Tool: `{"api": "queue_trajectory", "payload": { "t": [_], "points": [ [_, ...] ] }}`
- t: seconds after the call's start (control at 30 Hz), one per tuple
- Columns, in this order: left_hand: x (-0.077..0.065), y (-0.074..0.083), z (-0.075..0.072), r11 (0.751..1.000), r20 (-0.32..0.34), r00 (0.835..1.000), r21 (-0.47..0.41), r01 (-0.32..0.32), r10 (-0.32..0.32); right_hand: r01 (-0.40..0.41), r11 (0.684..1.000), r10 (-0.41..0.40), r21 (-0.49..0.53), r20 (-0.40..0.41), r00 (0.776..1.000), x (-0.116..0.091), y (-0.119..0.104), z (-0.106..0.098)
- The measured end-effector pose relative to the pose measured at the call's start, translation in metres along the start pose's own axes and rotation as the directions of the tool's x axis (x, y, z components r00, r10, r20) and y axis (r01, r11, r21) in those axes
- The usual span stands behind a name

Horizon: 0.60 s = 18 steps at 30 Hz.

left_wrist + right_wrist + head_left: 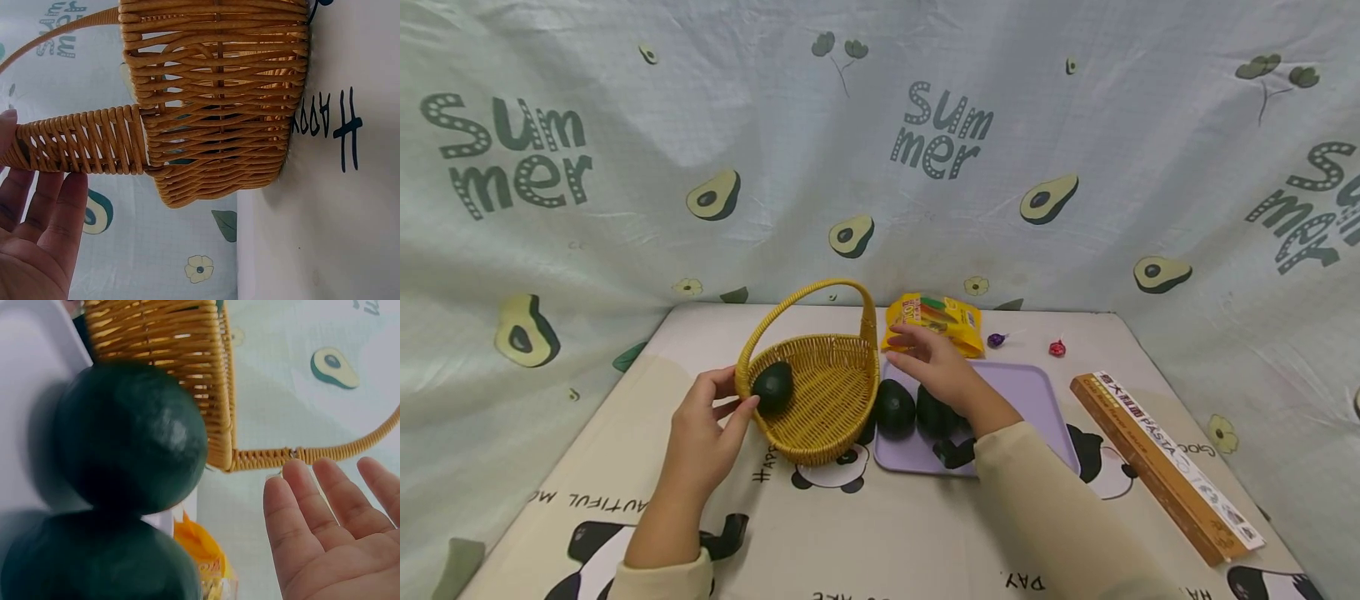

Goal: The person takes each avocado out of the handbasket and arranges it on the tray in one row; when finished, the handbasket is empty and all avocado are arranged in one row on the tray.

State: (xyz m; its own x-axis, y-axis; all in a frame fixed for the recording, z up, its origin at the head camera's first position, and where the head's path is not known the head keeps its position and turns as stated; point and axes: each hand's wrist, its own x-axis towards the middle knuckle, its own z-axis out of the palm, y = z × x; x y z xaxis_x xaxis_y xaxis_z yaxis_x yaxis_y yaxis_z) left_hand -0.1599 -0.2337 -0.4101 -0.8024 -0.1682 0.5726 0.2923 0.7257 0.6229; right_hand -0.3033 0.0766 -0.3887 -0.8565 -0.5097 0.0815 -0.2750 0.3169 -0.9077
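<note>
My left hand (706, 425) pinches the left base of the handle on a woven yellow-brown wicker basket (827, 404). In the left wrist view, the thumb and the fingers (69, 203) lie on opposite sides of the handle (81, 140). Inside the basket, at its left wall, lies a dark green avocado (773, 387). My right hand (942, 371) hovers over a lilac tray (1033, 392), fingers extended toward the basket's right side and holding nothing. Two more avocados sit on the tray: one (895, 408) beside the basket, another (931, 414) partly hidden under my right hand.
Behind the tray lies a yellow snack bag (966, 329). A purple lollipop (996, 340) and a red wrapped candy (1057, 348) are to its right. A long pasta box (1165, 467) lies along the right side. A printed cloth (880, 200) hangs behind the table.
</note>
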Motion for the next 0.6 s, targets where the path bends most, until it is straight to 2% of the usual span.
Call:
{"api": "queue_trajectory", "payload": {
  "t": [0.17,0.6],
  "points": [
    [0.0,0.0,-0.001,1.0,0.004,1.0,-0.004,-0.004,0.004,-0.01,0.999,0.009,0.04,0.02,1.0,0.006,-0.008,0.008],
    [-0.001,0.001,-0.001,1.0,0.004,1.0,0.007,-0.013,0.013,-0.002,1.0,0.001,0.018,0.077,0.997,0.021,-0.012,0.033]
  ]
}}
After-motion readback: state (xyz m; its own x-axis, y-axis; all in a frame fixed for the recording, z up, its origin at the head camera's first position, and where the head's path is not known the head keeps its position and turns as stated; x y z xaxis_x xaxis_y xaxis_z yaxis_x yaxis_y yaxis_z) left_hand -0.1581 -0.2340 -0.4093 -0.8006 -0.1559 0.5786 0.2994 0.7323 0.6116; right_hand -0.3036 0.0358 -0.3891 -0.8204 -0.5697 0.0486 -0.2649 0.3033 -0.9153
